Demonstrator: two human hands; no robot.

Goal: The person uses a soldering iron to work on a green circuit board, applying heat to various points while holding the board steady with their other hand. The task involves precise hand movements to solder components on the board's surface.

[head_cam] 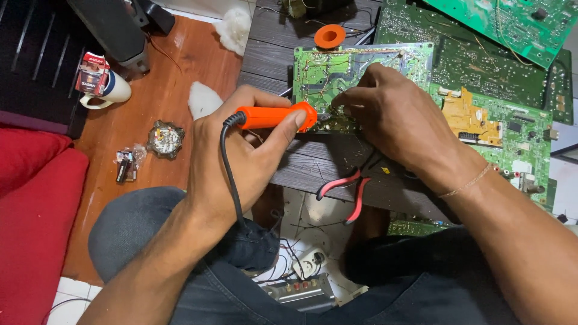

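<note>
One head-worn camera looks steeply down, close over the dark table and the person's lap

My forearms are bare, no sleeves in view. On my right wrist, behind the fingers of my right hand, sits a thin gold-coloured chain bracelet. My left hand carries no ring or band. Below the fingers, my legs are in dark blue-grey denim trousers, stitched seams visible.

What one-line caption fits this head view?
Left hand holds orange-handled soldering iron to green circuit board; right hand steadies it.
</note>
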